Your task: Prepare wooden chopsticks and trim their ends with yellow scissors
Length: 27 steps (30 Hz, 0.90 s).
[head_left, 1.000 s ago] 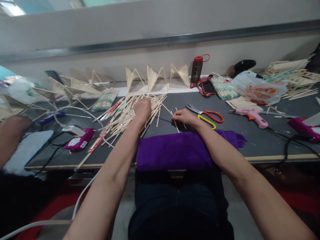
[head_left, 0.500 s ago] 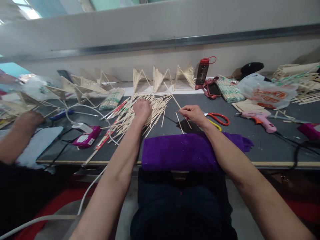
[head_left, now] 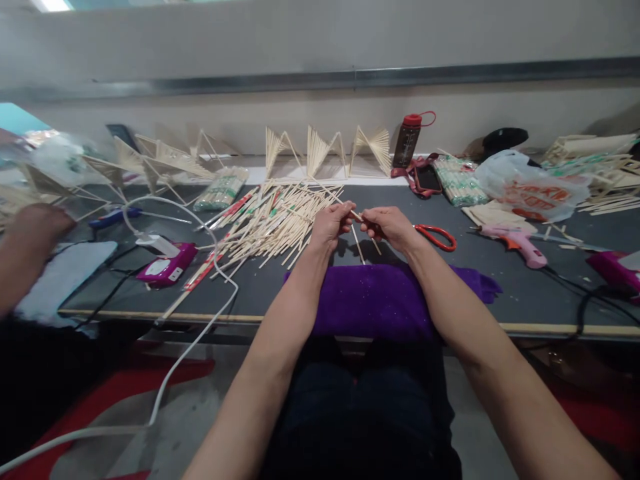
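My left hand (head_left: 331, 225) and my right hand (head_left: 389, 225) are close together above the table, fingertips pinched around a thin wooden stick (head_left: 357, 216). The stick slants between them, and its lower end comes out under my right hand. Whether my left fingers hold a second stick is hidden. Another wooden stick (head_left: 358, 244) lies on the table just below, by a folded purple towel (head_left: 370, 300). To the left of my left hand spreads a loose pile of wooden sticks (head_left: 280, 230). Scissors with red handles (head_left: 436, 237) lie partly hidden beyond my right hand.
Twisted stick models (head_left: 325, 153) stand along the wall beside a bottle (head_left: 407, 141). A pink glue gun (head_left: 517, 243) and a plastic bag (head_left: 535, 187) are at right. At left are a purple power strip (head_left: 173, 265), a white cable (head_left: 225, 293) and another person's hand (head_left: 43, 223).
My left hand has left the stick pile and come right to meet my right hand at the stick. My right hand stays nearly in place, still pinching.
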Each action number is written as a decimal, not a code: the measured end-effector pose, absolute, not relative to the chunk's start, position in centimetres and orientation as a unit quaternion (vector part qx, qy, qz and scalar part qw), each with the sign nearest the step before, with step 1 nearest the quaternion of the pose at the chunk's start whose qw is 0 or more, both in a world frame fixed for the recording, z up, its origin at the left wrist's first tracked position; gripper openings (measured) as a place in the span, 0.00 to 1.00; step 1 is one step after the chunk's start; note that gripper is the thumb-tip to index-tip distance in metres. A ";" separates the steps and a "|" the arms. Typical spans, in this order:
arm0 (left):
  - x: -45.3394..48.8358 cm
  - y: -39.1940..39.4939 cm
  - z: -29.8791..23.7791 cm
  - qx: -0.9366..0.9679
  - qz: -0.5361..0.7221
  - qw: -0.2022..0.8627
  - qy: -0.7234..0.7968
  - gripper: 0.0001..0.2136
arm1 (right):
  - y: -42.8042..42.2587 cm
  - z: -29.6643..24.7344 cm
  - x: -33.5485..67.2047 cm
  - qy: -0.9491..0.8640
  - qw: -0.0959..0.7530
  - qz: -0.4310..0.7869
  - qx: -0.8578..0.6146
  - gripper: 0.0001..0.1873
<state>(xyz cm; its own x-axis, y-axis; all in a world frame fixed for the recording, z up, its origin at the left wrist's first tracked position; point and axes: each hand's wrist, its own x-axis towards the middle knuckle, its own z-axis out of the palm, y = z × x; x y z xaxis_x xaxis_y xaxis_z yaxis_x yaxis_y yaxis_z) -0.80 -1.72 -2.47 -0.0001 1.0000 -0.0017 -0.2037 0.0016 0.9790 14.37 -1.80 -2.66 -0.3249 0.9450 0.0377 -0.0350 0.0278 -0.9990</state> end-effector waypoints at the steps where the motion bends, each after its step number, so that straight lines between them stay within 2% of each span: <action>1: -1.0 -1.7 -2.5 0.439 0.547 0.561 0.441 0.09 | -1.8 -2.7 14.5 -0.571 0.417 0.590 -0.390 0.15; 6: -1.5 -2.0 -2.6 0.433 0.536 0.588 0.423 0.08 | -2.1 -2.6 14.5 -0.593 0.398 0.587 -0.382 0.13; 15: -1.4 -1.9 -2.9 0.442 0.575 0.518 0.453 0.13 | -3.0 -2.4 13.4 -0.677 0.391 0.494 -0.379 0.17; 20: -1.4 -2.1 -2.8 0.434 0.594 0.509 0.447 0.14 | -3.0 -2.6 13.0 -0.704 0.383 0.468 -0.373 0.15; 23: -1.3 -2.1 -2.8 0.431 0.604 0.491 0.456 0.15 | -2.8 -2.9 12.7 -0.749 0.368 0.380 -0.399 0.11; 27: -1.1 -2.2 -2.8 0.440 0.609 0.479 0.454 0.17 | -2.8 -2.8 12.2 -0.787 0.358 0.229 -0.447 0.11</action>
